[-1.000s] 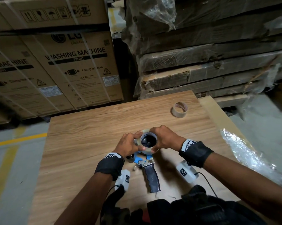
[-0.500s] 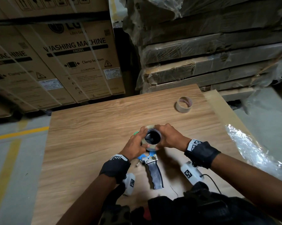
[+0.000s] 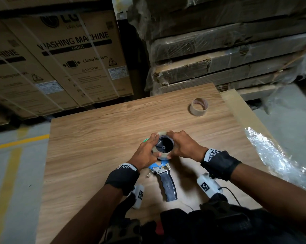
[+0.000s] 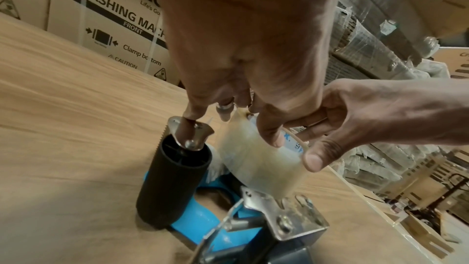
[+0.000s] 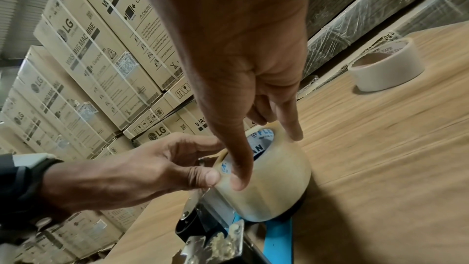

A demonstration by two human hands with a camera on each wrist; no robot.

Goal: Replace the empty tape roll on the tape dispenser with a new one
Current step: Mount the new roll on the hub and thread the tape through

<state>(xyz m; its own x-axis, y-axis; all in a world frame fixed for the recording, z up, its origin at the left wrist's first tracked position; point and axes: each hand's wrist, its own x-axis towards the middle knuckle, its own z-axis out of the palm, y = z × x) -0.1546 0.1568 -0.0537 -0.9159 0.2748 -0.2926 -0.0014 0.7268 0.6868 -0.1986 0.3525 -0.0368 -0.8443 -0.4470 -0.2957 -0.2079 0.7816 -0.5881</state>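
The new clear tape roll [image 3: 160, 134] [image 4: 256, 160] [image 5: 269, 184] sits around the black hub [image 3: 164, 147] of the blue tape dispenser [image 3: 161, 163], which lies flat on the wooden table with its dark handle [image 3: 168, 185] towards me. My left hand [image 3: 148, 150] [image 5: 142, 168] grips the roll's left side with thumb and fingers. My right hand [image 3: 181, 147] [image 4: 355, 115] pinches its right side. The empty cardboard core [image 3: 198, 107] [image 5: 388, 69] stands at the table's far right. The black roller [image 4: 175, 184] with its toothed metal blade rises beside the roll.
Washing machine cartons [image 3: 69, 55] stand behind the table [image 3: 95, 138] on the left, and wrapped flat packs [image 3: 228, 55] are stacked on the right. A board with crinkled plastic film [image 3: 272, 155] runs along the table's right edge. A yellow floor line [image 3: 16, 142] lies to the left.
Both hands have stayed on the roll over the dispenser and shifted a little around it. The hub's spokes now show in the roll's centre. The head view has moved closer.
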